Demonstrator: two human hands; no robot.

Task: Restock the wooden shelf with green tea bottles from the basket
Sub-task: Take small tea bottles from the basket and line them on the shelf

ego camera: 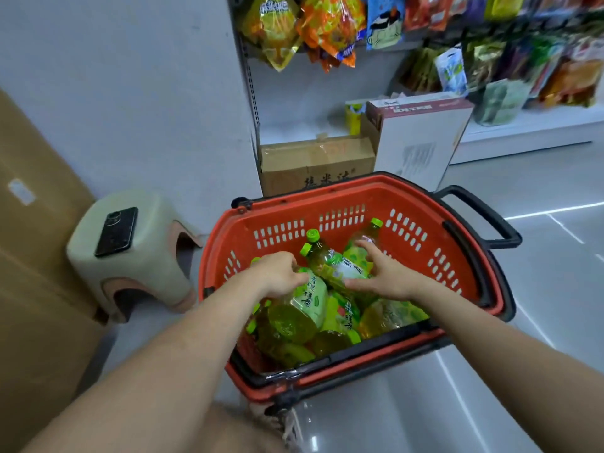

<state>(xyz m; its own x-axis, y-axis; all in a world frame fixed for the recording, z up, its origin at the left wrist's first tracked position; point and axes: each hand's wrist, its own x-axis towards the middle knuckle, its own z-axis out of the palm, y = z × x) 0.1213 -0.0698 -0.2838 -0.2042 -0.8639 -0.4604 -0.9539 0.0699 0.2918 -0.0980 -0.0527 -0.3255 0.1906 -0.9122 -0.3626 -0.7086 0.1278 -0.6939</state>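
Note:
A red plastic basket (343,204) with black handles stands on the floor below me. In it lie several green tea bottles with lime caps and green labels. My left hand (279,273) reaches in from the left, its fingers curled around the top of one lying green tea bottle (305,310). My right hand (384,273) is over the middle of the basket. Its thumb and fingers are spread on either side of another green tea bottle (336,268) and touch it without closing. No wooden shelf is in view.
A beige stool (157,256) with a black phone (117,231) on it stands left of the basket. Large cardboard (36,243) leans at the far left. Behind the basket are a brown carton (317,165), a white box (421,138) and a white rack (529,129) of snack bags.

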